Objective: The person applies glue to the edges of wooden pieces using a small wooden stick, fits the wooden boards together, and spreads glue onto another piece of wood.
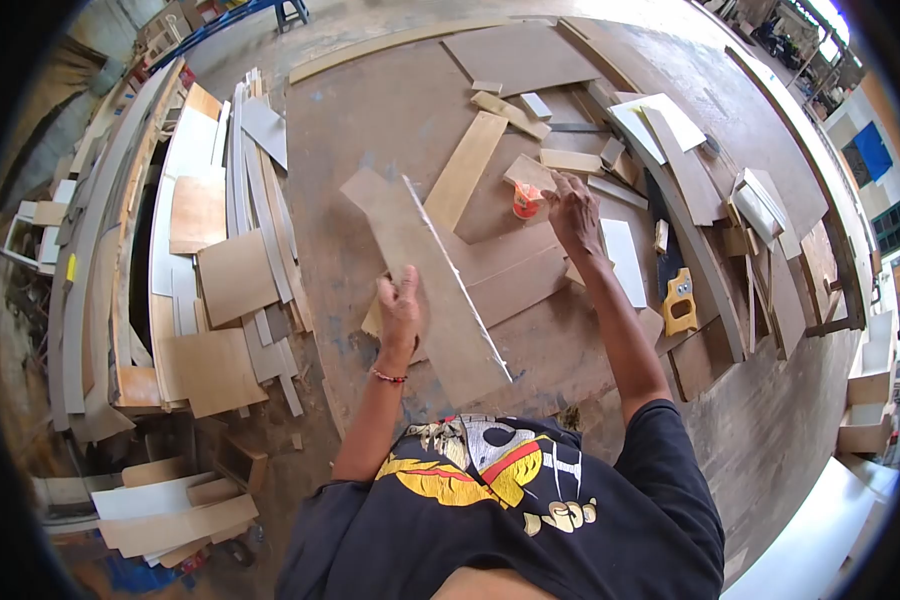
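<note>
My left hand (401, 312) grips a brown wooden board (425, 290) by its left edge, tilted above the table. A line of white glue (457, 275) runs along the board's right edge. Over the table, my right hand (574, 215) is closed with its fingertips pinched together, right beside a small orange-red cup (526, 201). Whatever the fingers hold, if anything, is too small to make out. Flat brown boards (515, 272) lie on the table between my hands, partly hidden by the held board.
Wood offcuts (570, 160) and a long strip (467, 165) lie across the worktable (340, 120). A handsaw with a yellow handle (680, 302) rests at right, near a white panel (623, 262). Stacked boards (235, 270) line the left side; more offcuts (175, 515) sit low at left.
</note>
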Action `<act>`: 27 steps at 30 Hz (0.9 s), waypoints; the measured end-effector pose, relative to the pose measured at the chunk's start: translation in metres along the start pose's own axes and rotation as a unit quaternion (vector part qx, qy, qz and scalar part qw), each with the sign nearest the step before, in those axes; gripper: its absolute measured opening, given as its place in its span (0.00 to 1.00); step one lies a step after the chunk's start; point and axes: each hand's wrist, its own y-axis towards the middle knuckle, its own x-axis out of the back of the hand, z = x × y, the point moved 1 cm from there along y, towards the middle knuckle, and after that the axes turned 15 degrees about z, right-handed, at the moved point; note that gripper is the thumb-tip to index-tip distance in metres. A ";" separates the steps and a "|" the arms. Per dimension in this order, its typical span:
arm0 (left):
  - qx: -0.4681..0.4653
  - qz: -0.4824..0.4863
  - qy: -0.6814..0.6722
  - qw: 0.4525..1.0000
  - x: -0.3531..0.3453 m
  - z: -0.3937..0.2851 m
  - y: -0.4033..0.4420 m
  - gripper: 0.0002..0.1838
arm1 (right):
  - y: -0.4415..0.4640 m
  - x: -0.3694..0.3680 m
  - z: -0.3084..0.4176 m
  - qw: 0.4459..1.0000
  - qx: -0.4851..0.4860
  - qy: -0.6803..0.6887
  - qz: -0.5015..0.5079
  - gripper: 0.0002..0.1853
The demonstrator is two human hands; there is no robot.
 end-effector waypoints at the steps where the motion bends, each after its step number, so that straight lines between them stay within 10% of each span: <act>1: 0.016 -0.014 0.022 1.000 0.008 -0.006 -0.004 0.17 | -0.006 0.009 0.005 0.999 0.016 0.024 -0.027 0.19; 7: -0.056 -0.048 -0.067 0.995 0.035 0.008 -0.026 0.15 | -0.057 0.060 0.036 0.983 0.004 0.174 0.057 0.17; 18: 0.127 -0.003 -0.285 0.950 -0.008 0.024 -0.147 0.14 | -0.217 0.092 0.131 0.952 0.202 0.165 0.161 0.13; 27: 0.187 -0.067 -0.444 0.874 -0.049 0.091 -0.202 0.17 | -0.294 0.075 0.083 0.940 0.118 0.223 0.228 0.07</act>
